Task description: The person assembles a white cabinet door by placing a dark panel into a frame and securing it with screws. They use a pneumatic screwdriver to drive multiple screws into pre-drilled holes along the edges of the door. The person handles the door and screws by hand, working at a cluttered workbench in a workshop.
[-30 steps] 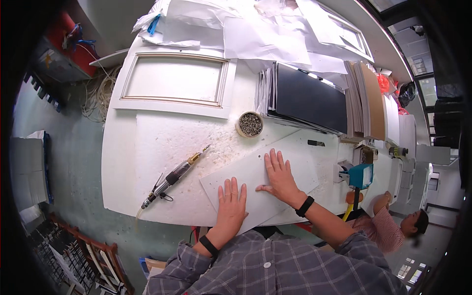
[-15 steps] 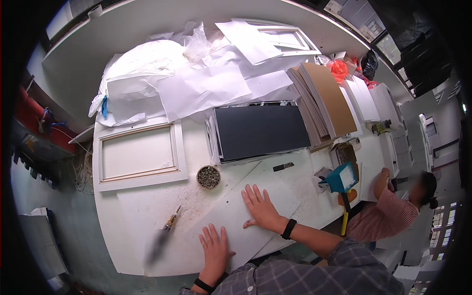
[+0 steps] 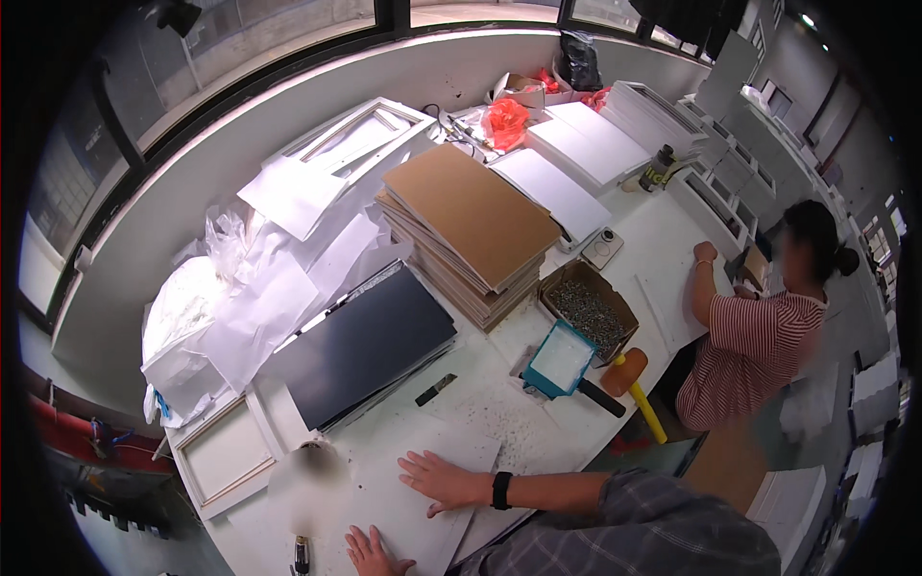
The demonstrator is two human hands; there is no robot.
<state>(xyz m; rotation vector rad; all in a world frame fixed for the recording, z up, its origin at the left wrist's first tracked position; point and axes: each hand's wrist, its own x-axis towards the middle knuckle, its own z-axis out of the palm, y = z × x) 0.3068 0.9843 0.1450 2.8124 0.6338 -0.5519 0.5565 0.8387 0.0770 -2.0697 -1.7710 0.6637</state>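
My right hand (image 3: pixel 445 483) lies flat on a thin white panel (image 3: pixel 471 449), fingers spread toward the left. Lower down, by the bottom edge of the picture, my left hand (image 3: pixel 376 554) also rests flat with its fingers apart. Neither hand holds anything. To the left of my left hand is a hand tool (image 3: pixel 302 554) with a dark handle, partly cut off by the lower edge. Beyond the panel lies a small dark flat tool (image 3: pixel 436 389). A round cup (image 3: pixel 313 461), blurred, stands left of the panel.
Dark panels (image 3: pixel 370 346) and brown boards (image 3: pixel 471 216) are stacked farther back. On the right are a cardboard box (image 3: pixel 616 300) of small metal pieces, a teal dustpan (image 3: pixel 553 391) and a mallet (image 3: pixel 647 411). A co-worker (image 3: pixel 744 360) works at the far right. A white frame (image 3: pixel 270 432) lies left.
The view has swung to the right and up, so the table and my hands appear lower and shifted left. Both hands stay flat on the white panel.
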